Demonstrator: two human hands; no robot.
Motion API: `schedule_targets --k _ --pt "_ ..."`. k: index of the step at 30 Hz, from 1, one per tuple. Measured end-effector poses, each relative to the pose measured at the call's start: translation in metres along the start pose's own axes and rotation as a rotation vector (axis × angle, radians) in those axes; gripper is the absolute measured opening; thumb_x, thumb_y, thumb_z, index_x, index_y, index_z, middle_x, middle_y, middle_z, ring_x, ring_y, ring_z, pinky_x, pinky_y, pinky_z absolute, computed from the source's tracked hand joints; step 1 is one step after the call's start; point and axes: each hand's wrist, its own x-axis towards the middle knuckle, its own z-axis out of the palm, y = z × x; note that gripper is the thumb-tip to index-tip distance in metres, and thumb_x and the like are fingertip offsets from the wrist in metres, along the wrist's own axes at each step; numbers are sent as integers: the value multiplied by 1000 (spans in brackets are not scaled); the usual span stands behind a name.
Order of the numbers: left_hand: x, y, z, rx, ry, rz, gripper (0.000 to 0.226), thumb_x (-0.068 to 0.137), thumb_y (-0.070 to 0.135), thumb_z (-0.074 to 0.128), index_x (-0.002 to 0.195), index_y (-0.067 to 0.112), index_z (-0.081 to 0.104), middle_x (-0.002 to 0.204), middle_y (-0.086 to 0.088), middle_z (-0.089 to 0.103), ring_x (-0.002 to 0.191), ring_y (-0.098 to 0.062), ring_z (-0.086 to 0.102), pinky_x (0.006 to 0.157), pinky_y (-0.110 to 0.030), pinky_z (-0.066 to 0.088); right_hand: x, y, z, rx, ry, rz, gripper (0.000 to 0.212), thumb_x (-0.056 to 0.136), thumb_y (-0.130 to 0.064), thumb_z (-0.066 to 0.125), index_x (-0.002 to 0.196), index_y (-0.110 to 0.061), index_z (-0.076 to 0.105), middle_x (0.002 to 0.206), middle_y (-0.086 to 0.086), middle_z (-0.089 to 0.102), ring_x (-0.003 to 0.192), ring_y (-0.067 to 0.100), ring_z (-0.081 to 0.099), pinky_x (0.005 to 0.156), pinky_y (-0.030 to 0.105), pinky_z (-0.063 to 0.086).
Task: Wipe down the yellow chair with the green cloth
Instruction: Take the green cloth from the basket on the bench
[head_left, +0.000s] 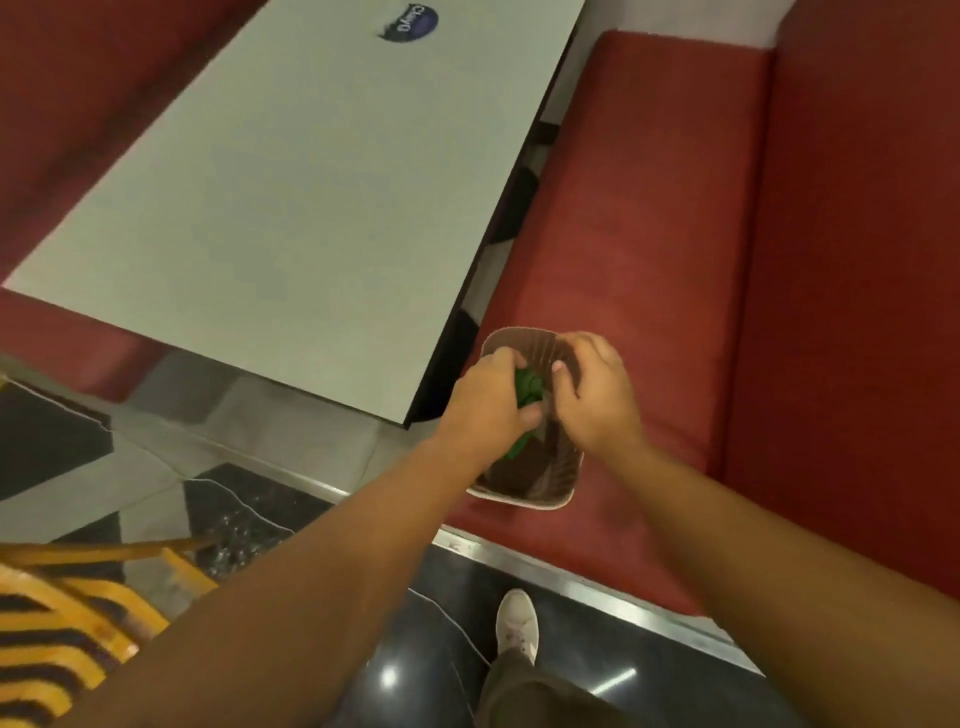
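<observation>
The left hand (488, 402) is closed around the bunched green cloth (527, 395) over a brown basket (524, 488) at the frame's centre. The right hand (597, 395) pinches the basket's far rim. The basket sits on a red bench (649, 234) beside a grey table (291, 197). The yellow chair (67, 613) is at lower left.

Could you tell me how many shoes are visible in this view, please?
1. A white shoe stands on the dark glossy floor near the bottom centre, below the red bench. The other foot may be hidden behind the arms.
</observation>
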Motion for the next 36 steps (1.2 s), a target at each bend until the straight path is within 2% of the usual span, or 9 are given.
schedule_targets --k 6,16,20,22,24,28,30,34,36 --pt "-77 -22 -87 -9 227 -62 38 77 38 72 111 21 64 100 -3 66 91 -22 62 82 -36 51 -39 -102 2 85 40 -190 29 97 -17 53 122 -8 64 118 6 66 109 22 61 98 36 47" --pt "-334 -154 -230 -150 511 -425 23 86 36 70 101 19 70 93 -4 72 89 -21 65 77 -30 50 -195 -297 132 92 -311 -502 28 99 -17 58 124 -6 64 119 10 66 108 22 61 93 29 45" --pt "-446 -208 -268 -216 571 -645 28 91 43 65 78 19 59 78 -5 63 78 -25 63 67 -35 50 -271 -361 194 80 -469 -614 26 98 -14 59 120 -1 65 117 14 67 109 28 62 93 24 40" --pt "-501 -233 -280 -372 668 -737 27 92 40 67 75 21 55 78 -3 62 74 -22 62 61 -32 50 -310 -389 224 74 -546 -651 24 97 -11 60 117 -1 67 114 15 68 107 30 63 85 18 35" --pt "-543 -251 -288 -675 775 -844 23 90 37 70 81 20 59 90 -7 68 79 -23 66 68 -38 58 -341 -409 249 72 -629 -668 24 97 -15 59 118 -6 67 115 12 67 105 28 63 86 23 40" --pt "-616 -291 -295 -1206 976 -1001 33 89 38 72 107 12 62 105 -14 68 88 -30 68 65 -37 56 -394 -444 290 48 -800 -719 27 102 -23 53 124 -13 64 123 6 63 109 21 60 88 27 44" --pt "-648 -311 -294 -1336 1008 -1023 36 89 42 70 114 17 63 103 -11 67 85 -26 64 64 -34 52 -417 -459 308 29 -869 -768 29 103 -23 51 128 -13 62 127 5 61 113 20 58 89 25 41" --pt "-698 -342 -290 -1500 992 -1018 31 81 40 79 98 18 66 82 -5 64 73 -18 61 65 -31 52 -448 -486 346 10 -1005 -828 31 105 -25 48 131 -13 60 130 5 59 115 21 56 89 28 42" --pt "-716 -356 -288 -1495 959 -1031 36 76 32 85 102 14 69 90 -7 68 80 -18 65 67 -30 54 -457 -496 365 -3 -1063 -845 31 106 -27 47 132 -14 59 130 4 58 114 21 57 87 30 43"
